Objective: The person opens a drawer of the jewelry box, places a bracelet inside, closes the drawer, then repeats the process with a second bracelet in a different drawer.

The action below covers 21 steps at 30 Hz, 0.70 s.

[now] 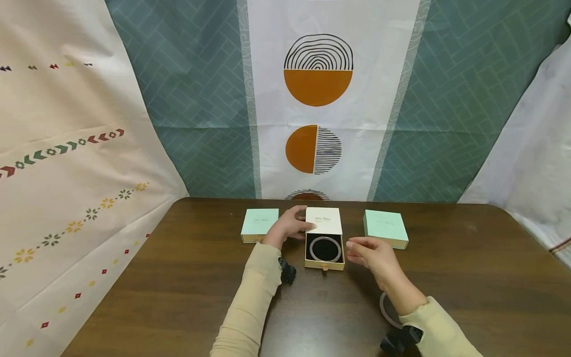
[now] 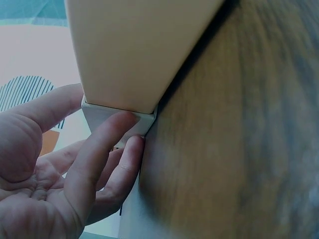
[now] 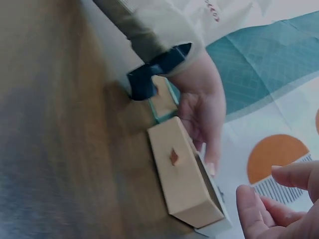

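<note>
A white drawer box (image 1: 324, 220) stands mid-table with its cream drawer (image 1: 324, 265) pulled out toward me. Inside, a silvery bangle (image 1: 314, 248) lies on black padding. My left hand (image 1: 290, 226) grips the box's white sleeve from the left, thumb on top; in the left wrist view its fingers (image 2: 130, 157) lie along the sleeve's end beside the drawer wall. Just right of the drawer, my right hand (image 1: 374, 258) hovers with bent fingers and nothing between them. The right wrist view shows a gap between its thumb and fingers. Partly hidden under my right forearm is another ring-shaped bangle (image 1: 384, 311).
One mint-green box (image 1: 262, 220) sits left of the white box, behind my left hand. A second mint-green box (image 1: 385, 225) lies to the right, beyond my right hand. All rest on a dark brown wooden table (image 1: 178, 297), with hanging cloths behind its far edge.
</note>
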### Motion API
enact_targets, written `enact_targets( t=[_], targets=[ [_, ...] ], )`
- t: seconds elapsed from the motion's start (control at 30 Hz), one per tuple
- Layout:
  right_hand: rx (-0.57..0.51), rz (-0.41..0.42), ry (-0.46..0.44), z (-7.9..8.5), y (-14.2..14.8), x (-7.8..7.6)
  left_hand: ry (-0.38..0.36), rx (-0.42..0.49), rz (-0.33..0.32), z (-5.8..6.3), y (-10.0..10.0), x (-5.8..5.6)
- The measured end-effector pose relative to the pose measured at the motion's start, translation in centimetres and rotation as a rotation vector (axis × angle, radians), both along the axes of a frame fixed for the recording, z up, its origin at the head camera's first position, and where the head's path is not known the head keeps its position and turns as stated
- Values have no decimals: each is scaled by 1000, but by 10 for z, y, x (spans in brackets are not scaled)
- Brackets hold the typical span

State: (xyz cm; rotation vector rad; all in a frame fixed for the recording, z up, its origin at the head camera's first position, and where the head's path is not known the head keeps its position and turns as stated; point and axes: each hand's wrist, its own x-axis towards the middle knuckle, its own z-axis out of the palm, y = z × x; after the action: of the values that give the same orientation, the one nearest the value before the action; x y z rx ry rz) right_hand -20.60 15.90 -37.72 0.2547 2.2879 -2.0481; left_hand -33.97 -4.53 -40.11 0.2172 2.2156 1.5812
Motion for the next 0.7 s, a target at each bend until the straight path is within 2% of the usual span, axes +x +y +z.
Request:
enact_targets(
  t=[0.2,0.37,0.7],
  targets=[
    [-83,41,-42,-2,-6,7,2,-5,0,-1,1,0],
    [-93,109,-74,-5,-10,10,-2,-4,-12,-2,2,2],
    [-135,215,-124,-7,-20,18,-17,11,7,1,1,1]
  ],
)
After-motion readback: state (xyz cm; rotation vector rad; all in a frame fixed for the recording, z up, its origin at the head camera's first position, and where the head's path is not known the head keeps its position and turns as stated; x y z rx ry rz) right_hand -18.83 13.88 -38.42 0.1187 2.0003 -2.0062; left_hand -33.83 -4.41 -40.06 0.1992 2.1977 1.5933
